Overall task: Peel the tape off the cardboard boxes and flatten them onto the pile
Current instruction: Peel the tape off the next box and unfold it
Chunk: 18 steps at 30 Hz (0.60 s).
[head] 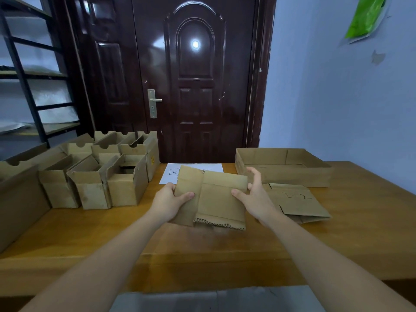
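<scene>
Above the tabletop (202, 248), at centre, a flattened box (213, 197), long axis running away from the body. Clamped at both side edges: left hand (167, 202), right hand (253, 197). Flat pile (297, 202) just rightward, nearer the right grip.

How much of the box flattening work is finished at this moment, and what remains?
Done: a small pile of flattened boxes lies at the right. In hand: the left hand and right hand grip a flattened box. Left: many standing boxes at the left are not flattened.
</scene>
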Tool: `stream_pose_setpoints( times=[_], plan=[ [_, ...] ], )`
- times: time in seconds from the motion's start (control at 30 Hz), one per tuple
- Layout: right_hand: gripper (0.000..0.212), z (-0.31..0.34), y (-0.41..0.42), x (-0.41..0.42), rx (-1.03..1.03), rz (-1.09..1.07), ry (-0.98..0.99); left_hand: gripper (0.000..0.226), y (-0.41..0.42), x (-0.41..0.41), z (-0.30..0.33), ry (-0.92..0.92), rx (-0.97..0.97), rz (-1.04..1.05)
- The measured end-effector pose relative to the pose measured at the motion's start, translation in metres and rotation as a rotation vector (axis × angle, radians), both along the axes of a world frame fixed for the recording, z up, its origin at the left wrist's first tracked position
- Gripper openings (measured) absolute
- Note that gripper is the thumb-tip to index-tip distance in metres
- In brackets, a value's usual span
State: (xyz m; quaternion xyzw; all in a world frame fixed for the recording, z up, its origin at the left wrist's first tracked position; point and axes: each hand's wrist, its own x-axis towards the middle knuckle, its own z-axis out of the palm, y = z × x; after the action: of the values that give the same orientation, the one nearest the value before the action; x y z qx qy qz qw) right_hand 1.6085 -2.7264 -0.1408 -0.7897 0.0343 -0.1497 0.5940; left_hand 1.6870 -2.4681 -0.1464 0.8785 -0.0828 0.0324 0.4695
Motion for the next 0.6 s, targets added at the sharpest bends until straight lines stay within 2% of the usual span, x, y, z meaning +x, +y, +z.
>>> stream_pose_setpoints(
  times=[0.07, 0.1, 0.2, 0.27, 0.3, 0.37, 0.43, 0.53, 0.6],
  plan=[
    [0.069, 0.001, 0.001, -0.003, -0.075, 0.024, 0.043, 0.043, -0.003, -0.002, 0.003, 0.004, -0.044, 0.03],
    [0.077, 0.001, 0.001, -0.005, -0.145, 0.068, 0.088, 0.043, -0.004, -0.004, 0.005, 0.008, -0.078, 0.037],
    [0.122, -0.001, 0.0, -0.008, -0.287, 0.216, 0.237, 0.042, -0.011, -0.011, 0.011, 0.003, -0.142, 0.04],
    [0.136, 0.0, 0.002, -0.01, -0.379, 0.235, 0.291, 0.043, -0.014, -0.015, 0.013, -0.021, -0.12, 0.019],
    [0.139, 0.0, 0.002, -0.009, -0.434, 0.228, 0.312, 0.05, -0.015, -0.016, 0.013, -0.025, -0.115, -0.006],
    [0.142, 0.001, 0.003, -0.006, -0.54, 0.21, 0.364, 0.081, -0.014, -0.017, 0.011, -0.029, -0.093, -0.095],
    [0.144, 0.004, 0.002, -0.005, -0.612, 0.203, 0.42, 0.107, -0.009, -0.016, 0.009, -0.017, 0.004, -0.207],
    [0.144, 0.007, 0.001, -0.003, -0.722, 0.197, 0.489, 0.117, -0.005, -0.015, 0.003, 0.045, 0.284, -0.318],
    [0.142, 0.008, 0.002, -0.002, -0.805, 0.203, 0.549, 0.122, -0.005, -0.014, -0.002, 0.127, 0.373, -0.335]
  ],
)
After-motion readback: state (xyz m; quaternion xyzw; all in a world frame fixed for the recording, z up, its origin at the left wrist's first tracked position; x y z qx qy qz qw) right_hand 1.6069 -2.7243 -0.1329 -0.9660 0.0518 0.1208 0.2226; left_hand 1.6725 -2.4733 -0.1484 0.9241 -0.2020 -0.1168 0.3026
